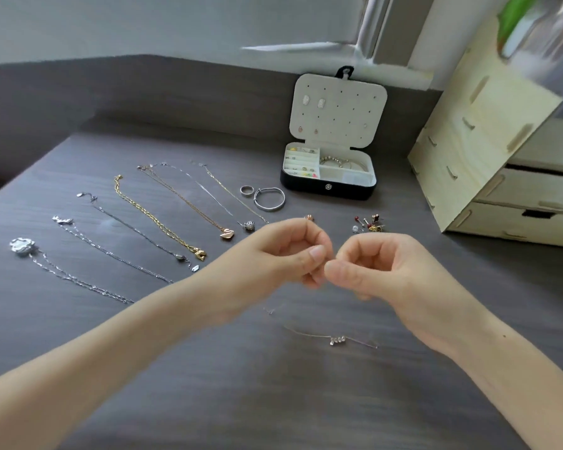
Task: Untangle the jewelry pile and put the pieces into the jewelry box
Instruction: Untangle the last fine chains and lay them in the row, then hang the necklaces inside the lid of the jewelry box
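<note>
My left hand and my right hand meet fingertip to fingertip above the dark table, fingers curled as if pinching something very small; the thing itself is too small to see. Below them lies a thin silver chain with small stones. Several necklaces lie straight in a row at the left, among them a gold chain and a rose-gold swan pendant. The open jewelry box stands at the back, with earrings on its lid and pieces in its compartments.
A silver ring and a silver bangle lie in front of the box. Small earrings and studs are scattered to the right. A pale wooden drawer unit stands at the right edge.
</note>
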A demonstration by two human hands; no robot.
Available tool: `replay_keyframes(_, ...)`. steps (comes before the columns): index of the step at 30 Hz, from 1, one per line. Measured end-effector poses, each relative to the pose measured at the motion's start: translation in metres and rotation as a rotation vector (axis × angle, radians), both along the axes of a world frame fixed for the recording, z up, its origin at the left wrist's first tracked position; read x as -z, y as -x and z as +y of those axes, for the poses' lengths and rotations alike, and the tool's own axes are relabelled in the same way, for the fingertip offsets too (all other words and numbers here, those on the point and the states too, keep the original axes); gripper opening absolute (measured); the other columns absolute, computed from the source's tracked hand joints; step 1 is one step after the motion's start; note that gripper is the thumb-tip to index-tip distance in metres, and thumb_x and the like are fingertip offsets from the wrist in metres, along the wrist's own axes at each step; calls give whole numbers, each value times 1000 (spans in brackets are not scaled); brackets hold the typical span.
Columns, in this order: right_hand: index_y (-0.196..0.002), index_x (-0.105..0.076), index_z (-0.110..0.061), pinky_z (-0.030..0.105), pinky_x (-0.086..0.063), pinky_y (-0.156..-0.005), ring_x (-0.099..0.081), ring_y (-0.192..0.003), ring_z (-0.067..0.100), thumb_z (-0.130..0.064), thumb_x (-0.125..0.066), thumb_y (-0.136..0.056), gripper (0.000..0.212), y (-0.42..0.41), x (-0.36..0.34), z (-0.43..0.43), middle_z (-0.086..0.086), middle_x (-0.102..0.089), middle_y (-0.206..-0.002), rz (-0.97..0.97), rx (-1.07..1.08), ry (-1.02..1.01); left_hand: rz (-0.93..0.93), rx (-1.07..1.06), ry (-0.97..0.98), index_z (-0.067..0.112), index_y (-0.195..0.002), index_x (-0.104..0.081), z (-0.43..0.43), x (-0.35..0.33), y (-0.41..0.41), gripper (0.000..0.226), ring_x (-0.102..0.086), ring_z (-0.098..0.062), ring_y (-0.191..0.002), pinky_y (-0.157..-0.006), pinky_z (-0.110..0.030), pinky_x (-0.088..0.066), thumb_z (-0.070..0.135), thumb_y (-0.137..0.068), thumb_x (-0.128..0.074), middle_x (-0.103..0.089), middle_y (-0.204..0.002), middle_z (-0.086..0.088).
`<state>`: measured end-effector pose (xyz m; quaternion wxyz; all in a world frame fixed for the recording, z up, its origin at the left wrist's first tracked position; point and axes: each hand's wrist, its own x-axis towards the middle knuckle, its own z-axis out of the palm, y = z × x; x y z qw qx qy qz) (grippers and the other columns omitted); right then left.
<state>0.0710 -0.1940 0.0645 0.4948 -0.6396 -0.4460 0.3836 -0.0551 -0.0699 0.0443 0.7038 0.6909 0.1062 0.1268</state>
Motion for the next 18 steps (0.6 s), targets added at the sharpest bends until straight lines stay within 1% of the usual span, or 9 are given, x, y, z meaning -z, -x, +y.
replay_keyframes(2, -59, -63, -22, 17, -30, -51, -39, -51, 6, -32, -71, -68, 15, -5, -21, 2, -7, -51, -54, -29, 41, -62, 38, -24, -178, 13, -90, -59, 10, -18, -8, 7, -58, -2, -74, -72, -17, -46, 12, -95, -54, -62, -74, 14)
replay_keyframes(4, -60, -61, -21, 18, -28, -47, -34, -46, 9, -31, -72, -70, 18, -13, -44, 5, -5, -45, -48, -30, 78, -144, 71, -122, -401, 20, -87, -61, 26, -35, -23, 6, -53, -3, -65, -61, -20, -43, 18, -92, -60, -59, -69, 18)
replay_keyframes(6, -64, -59, -15, 24, -24, -46, -30, -45, 14, -29, -76, -73, 25, -24, -65, 10, -2, -41, -44, -51, 113, -219, 80, -290, -578, 18, -89, -63, 48, -48, -46, 4, -54, -7, -66, -55, -15, -41, 18, -91, -59, -60, -74, 13)
replay_keyframes(8, -67, -56, -10, 24, -24, -45, -30, -43, 15, -29, -71, -73, 25, -35, -83, 17, 1, -42, -42, -62, 138, -288, 49, -461, -844, 11, -94, -64, 75, -54, -75, 9, -58, -12, -75, -60, -12, -40, 11, -91, -55, -61, -86, 6)
replay_keyframes(10, -69, -56, -8, 22, -26, -42, -31, -41, 15, -28, -68, -72, 24, -46, -99, 26, 1, -44, -42, -69, 141, -339, -32, -569, -1134, 7, -95, -67, 104, -52, -106, 14, -58, -25, -84, -73, -24, -40, 4, -89, -55, -62, -94, -4)
replay_keyframes(12, -69, -56, -9, 21, -30, -42, -34, -42, 14, -29, -66, -73, 23, -57, -113, 38, 0, -46, -43, -97, 138, -355, -64, -607, -1351, 4, -90, -69, 129, -47, -135, 14, -55, -36, -78, -71, -36, -44, -1, -83, -58, -64, -90, -13)
replay_keyframes(13, -69, -56, -10, 20, -31, -42, -36, -42, 14, -28, -66, -76, 22, -63, -118, 44, -1, -47, -44, -113, 145, -359, -65, -618, -1434, 4, -86, -70, 139, -44, -147, 13, -54, -36, -71, -66, -39, -47, -4, -79, -62, -64, -84, -14)
replay_keyframes(15, -67, -57, -12, 20, -32, -41, -38, -44, 14, -23, -67, -82, 21, -77, -127, 58, -1, -49, -45, -142, 178, -377, -45, -624, -1532, 5, -77, -70, 154, -39, -169, 20, -50, -31, -59, -54, -37, -47, -10, -65, -72, -61, -72, -11)
replay_keyframes(18, -67, -57, -13, 21, -33, -42, -40, -45, 13, -20, -65, -88, 24, -98, -134, 79, 0, -50, -48, -192, 242, -389, -49, -632, -1588, 6, -78, -70, 162, -35, -194, 31, -48, -28, -56, -48, -31, -41, -13, -54, -75, -56, -66, -8)
